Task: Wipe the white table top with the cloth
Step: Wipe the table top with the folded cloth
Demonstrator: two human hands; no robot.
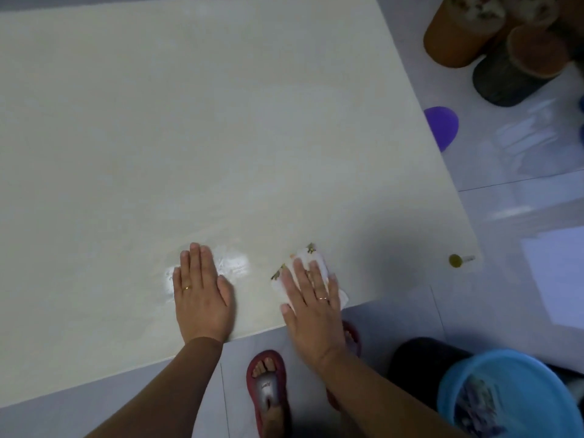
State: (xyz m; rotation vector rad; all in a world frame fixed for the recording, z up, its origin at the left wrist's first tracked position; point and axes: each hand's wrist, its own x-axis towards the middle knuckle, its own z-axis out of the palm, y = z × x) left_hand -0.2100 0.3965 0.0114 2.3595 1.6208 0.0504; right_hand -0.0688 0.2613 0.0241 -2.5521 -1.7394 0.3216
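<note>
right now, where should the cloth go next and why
Probably slide the cloth left: the right hand presses it flat near the front edge of the table, while white smears show around the left hand, which rests flat on the top and would likely need lifting first.

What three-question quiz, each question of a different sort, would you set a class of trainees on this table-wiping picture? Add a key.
1. True or false: the left hand lies flat on the white table top and holds nothing.
2. Pick one: the cloth lies under A) the right hand; B) the left hand; C) neither hand.
3. Fill the gap: the white smear on the table top lies right beside the ___ hand.

Key: 1 true; 2 A; 3 left.
</note>
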